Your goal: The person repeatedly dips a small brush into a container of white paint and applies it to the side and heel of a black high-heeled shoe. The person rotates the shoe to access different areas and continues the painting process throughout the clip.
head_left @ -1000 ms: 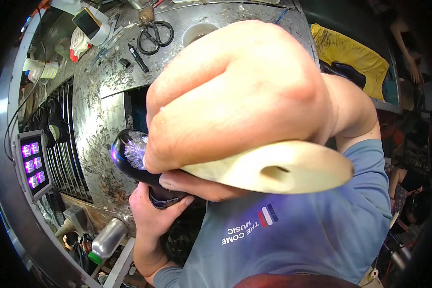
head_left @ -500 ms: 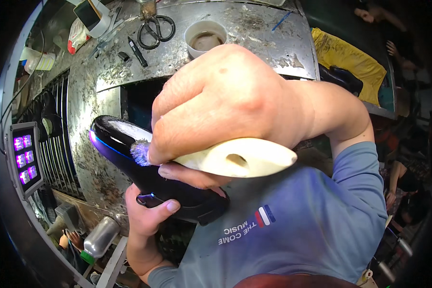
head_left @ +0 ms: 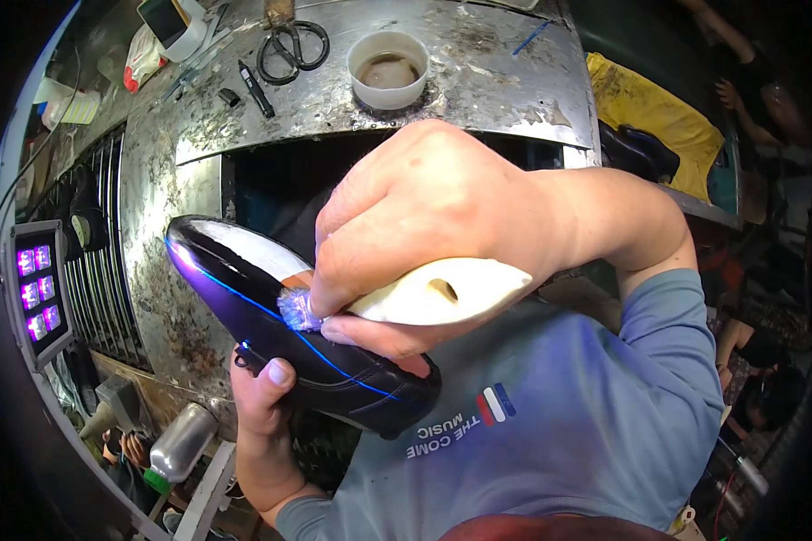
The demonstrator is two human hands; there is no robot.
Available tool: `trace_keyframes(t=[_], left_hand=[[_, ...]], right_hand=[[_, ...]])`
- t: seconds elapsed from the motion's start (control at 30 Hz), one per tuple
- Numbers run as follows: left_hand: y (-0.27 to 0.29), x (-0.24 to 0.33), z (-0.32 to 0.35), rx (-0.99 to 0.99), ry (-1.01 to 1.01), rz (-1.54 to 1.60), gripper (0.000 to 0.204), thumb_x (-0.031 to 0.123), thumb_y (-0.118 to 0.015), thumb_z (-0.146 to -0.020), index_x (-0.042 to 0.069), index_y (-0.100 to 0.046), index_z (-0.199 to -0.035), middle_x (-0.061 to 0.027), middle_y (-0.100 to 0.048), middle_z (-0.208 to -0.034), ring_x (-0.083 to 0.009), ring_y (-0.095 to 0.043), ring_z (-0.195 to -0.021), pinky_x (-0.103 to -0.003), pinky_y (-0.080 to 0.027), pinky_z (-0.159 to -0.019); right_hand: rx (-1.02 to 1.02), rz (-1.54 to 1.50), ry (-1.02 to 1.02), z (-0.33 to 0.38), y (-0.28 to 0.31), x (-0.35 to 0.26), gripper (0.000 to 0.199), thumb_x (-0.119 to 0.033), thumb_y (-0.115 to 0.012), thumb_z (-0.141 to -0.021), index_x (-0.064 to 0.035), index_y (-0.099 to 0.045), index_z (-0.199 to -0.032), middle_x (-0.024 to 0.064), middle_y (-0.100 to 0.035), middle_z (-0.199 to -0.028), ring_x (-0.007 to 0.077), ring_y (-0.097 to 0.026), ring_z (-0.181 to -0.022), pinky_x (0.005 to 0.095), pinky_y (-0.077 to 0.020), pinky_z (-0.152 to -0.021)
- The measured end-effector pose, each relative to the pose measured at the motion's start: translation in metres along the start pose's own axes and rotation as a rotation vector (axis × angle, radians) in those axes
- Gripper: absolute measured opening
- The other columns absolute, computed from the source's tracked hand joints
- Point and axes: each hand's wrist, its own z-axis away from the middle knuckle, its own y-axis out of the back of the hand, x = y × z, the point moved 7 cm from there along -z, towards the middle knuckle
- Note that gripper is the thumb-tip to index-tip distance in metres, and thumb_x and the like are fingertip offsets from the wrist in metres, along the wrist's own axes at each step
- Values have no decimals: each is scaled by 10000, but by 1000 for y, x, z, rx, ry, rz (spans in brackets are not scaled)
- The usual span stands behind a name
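A black shoe (head_left: pixel 284 347) lies tilted across my front, toe to the upper left, its whitish bottom face partly showing. A thin blue glowing line runs along its side. My left hand (head_left: pixel 262 392) is closed round the shoe from below, thumb on the black side; its other fingers are mostly hidden. In my right hand (head_left: pixel 424 216) is a brush (head_left: pixel 451 290) with a cream handle that has a hole in it. Its bristles, lit bluish, rest against the shoe near the edge of the bottom face. My right fist hides part of the shoe.
Beyond my hands, a metal workbench (head_left: pixel 478 81) bears a tub of murky liquid (head_left: pixel 388 77), scissors (head_left: pixel 289 54) and a black marker (head_left: pixel 257 90). A purple-lit lamp (head_left: pixel 38 290) stands left, above a metal bottle (head_left: pixel 185 442). Yellow cloth (head_left: pixel 663 126) lies right; other people are beyond it.
My right hand and the brush have come nearer to me, and the bristles have shifted along the shoe toward its heel. More of the whitish bottom and the blue line shows.
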Motion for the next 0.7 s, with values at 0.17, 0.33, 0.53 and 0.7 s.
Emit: trace_keyframes(t=[0.17,0.33,0.53,0.7], left_hand=[[29,-16,1,3,-50,33,722,467,-641,-932,-69,-466,-1382,-206,-635,-1261,-310,-667,-1108,-439,-550,-961],[38,-25,5,21,-118,66,582,425,-552,-1005,-28,-492,-1365,-164,-651,-1235,-290,-668,-1085,-435,-548,-953],[50,-38,5,75,-86,53,590,465,-511,-1014,-4,-484,-1371,-153,-644,-1236,-282,-667,-1079,-435,-554,-936],[44,-39,2,70,-78,75,616,492,-460,-1024,3,-457,-1399,-161,-618,-1275,-297,-644,-1117,-458,-531,-969]], right_hand=[[29,-90,-114,2,27,14,173,-237,-789,-798,-97,-747,-889,78,-732,-819,263,-707,-746,349,-565,-685],[193,286,-459,20,104,79,222,-246,-758,-835,-79,-759,-981,99,-744,-900,249,-711,-810,340,-557,-753],[-75,910,-637,53,102,159,253,-363,-709,-839,-163,-766,-982,88,-745,-922,284,-715,-886,403,-569,-798],[-30,957,-587,51,100,157,249,-382,-707,-840,-182,-759,-978,62,-741,-899,268,-714,-870,400,-569,-780]])
